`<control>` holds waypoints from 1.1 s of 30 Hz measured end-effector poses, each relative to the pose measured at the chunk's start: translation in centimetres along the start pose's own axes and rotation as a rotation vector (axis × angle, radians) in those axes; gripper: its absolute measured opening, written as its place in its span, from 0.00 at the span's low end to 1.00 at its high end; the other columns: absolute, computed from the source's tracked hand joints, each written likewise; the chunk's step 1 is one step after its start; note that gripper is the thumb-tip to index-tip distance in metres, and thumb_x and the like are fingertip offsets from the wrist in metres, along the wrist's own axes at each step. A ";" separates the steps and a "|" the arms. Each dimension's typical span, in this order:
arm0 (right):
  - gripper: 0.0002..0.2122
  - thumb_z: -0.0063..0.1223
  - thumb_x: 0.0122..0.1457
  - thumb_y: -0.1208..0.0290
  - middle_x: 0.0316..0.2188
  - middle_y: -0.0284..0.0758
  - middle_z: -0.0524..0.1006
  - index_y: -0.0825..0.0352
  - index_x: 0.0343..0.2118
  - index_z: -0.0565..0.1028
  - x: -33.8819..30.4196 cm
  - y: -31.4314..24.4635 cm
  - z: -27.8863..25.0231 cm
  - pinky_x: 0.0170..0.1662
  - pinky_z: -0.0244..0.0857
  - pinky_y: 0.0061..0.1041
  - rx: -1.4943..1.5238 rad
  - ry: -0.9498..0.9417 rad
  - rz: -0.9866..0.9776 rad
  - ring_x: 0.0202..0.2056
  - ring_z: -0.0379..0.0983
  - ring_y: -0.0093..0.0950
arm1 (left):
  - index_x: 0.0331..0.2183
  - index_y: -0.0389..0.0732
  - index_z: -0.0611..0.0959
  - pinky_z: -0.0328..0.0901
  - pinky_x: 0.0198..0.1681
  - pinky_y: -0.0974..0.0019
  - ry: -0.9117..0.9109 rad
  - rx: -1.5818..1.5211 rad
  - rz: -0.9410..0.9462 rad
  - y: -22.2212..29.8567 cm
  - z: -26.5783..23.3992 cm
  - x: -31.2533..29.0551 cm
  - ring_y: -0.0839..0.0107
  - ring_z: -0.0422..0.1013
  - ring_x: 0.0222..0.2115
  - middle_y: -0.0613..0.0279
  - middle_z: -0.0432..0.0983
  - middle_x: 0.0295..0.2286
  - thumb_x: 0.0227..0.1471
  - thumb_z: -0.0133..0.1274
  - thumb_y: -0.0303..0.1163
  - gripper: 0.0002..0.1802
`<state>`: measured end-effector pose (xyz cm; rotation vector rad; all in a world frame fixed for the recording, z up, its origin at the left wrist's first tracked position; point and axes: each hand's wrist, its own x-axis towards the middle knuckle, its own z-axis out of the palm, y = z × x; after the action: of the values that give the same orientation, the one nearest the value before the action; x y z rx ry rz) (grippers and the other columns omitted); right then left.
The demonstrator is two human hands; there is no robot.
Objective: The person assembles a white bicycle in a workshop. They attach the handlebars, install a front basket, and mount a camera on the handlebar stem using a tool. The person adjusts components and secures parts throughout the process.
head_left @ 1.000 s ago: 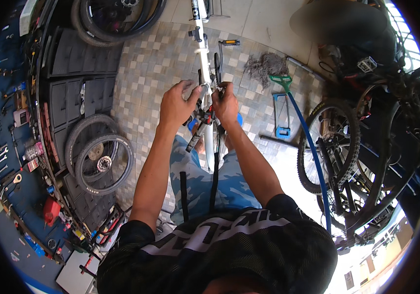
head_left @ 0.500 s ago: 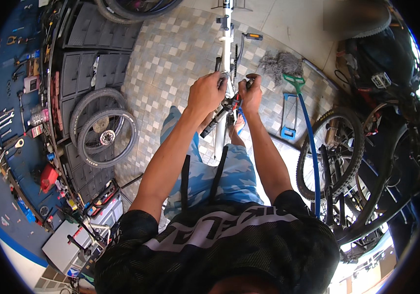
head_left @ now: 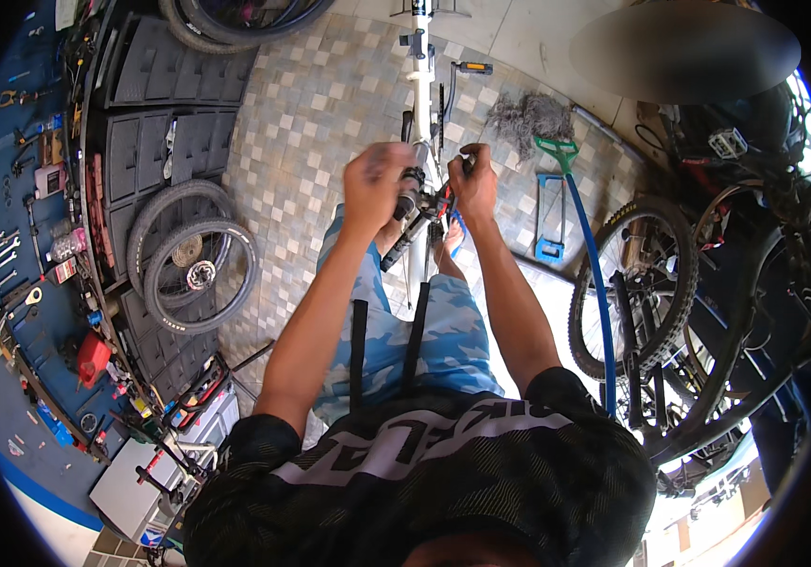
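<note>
In front of me stands a white bicycle frame [head_left: 422, 90], with a pedal and crank [head_left: 472, 69] beyond my hands. Left of its tube, my left hand [head_left: 374, 184] is smeared by motion, beside a dark cylindrical part [head_left: 410, 192]; whether it holds anything is unclear. My right hand [head_left: 476, 189] is right of the tube, fingers curled and pinched around a small dark piece I cannot make out. Between and below the hands, a black bar-like part [head_left: 405, 244] crosses the frame at a slant, with a bit of red near my right hand.
Loose wheels [head_left: 199, 274] lean against dark drawers [head_left: 183, 61] on the left, by a blue tool board [head_left: 13, 203]. To the right are a blue-handled broom [head_left: 591, 246], a blue hacksaw [head_left: 549, 248] and parked bicycles [head_left: 637, 283]. A person [head_left: 684, 52] is at the upper right.
My left hand has moved left, away from the frame tube, uncovering the dark cylindrical part. My right hand stays curled near the same spot. The whole view has shifted slightly.
</note>
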<state>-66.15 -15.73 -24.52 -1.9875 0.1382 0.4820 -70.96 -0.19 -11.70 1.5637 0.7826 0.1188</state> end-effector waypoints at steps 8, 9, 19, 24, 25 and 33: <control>0.06 0.57 0.57 0.67 0.31 0.36 0.77 0.63 0.28 0.79 1.2 -2.2 -3.7 0.44 0.70 0.38 -0.615 -0.071 -0.521 0.43 0.75 0.41 | 0.54 0.29 0.75 0.68 0.51 0.56 -0.616 0.807 -0.057 -13.8 -8.5 -7.4 0.48 0.74 0.46 0.40 0.77 0.44 0.51 0.62 0.38 0.32; 0.07 0.57 0.57 0.66 0.31 0.37 0.77 0.64 0.28 0.79 1.5 -2.7 -4.3 0.45 0.69 0.38 -0.680 -0.171 -0.601 0.42 0.75 0.40 | 0.55 0.31 0.74 0.68 0.50 0.54 -0.697 0.924 -0.019 -13.7 -7.0 -7.3 0.45 0.74 0.45 0.38 0.77 0.43 0.50 0.63 0.39 0.34; 0.09 0.56 0.58 0.65 0.30 0.42 0.83 0.66 0.30 0.82 6.9 -6.5 -3.0 0.44 0.73 0.42 -1.041 -0.894 -0.647 0.39 0.81 0.42 | 0.48 0.33 0.75 0.69 0.41 0.45 -0.667 0.936 -0.344 -18.4 -4.6 -6.5 0.38 0.75 0.38 0.35 0.79 0.35 0.52 0.58 0.45 0.29; 0.10 0.53 0.60 0.67 0.35 0.46 0.82 0.66 0.36 0.82 7.3 -9.2 -3.0 0.45 0.72 0.41 -1.087 -1.226 -0.386 0.42 0.80 0.43 | 0.43 0.33 0.75 0.69 0.41 0.44 -0.646 0.829 -0.276 -17.7 -6.3 -7.7 0.42 0.76 0.39 0.38 0.79 0.35 0.58 0.54 0.47 0.24; 0.10 0.51 0.61 0.67 0.35 0.45 0.82 0.65 0.36 0.81 7.8 -9.1 -3.1 0.45 0.72 0.42 -1.038 -1.226 -0.398 0.41 0.79 0.43 | 0.43 0.33 0.75 0.69 0.41 0.44 -0.645 0.815 -0.283 -17.4 -6.1 -7.6 0.42 0.76 0.38 0.38 0.79 0.35 0.59 0.53 0.48 0.25; 0.10 0.44 0.69 0.69 0.35 0.41 0.80 0.66 0.38 0.78 12.3 -9.2 -8.3 0.47 0.70 0.42 -1.048 -0.953 -0.425 0.41 0.77 0.40 | 0.40 0.31 0.81 0.70 0.36 0.61 -0.392 0.361 -0.258 -16.0 -2.3 -5.6 0.68 0.77 0.33 0.54 0.80 0.33 0.56 0.64 0.35 0.18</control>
<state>-49.82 -17.54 -18.52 -2.3847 -1.3366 1.3242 -82.82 -2.12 -23.86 1.7324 0.7086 -0.5298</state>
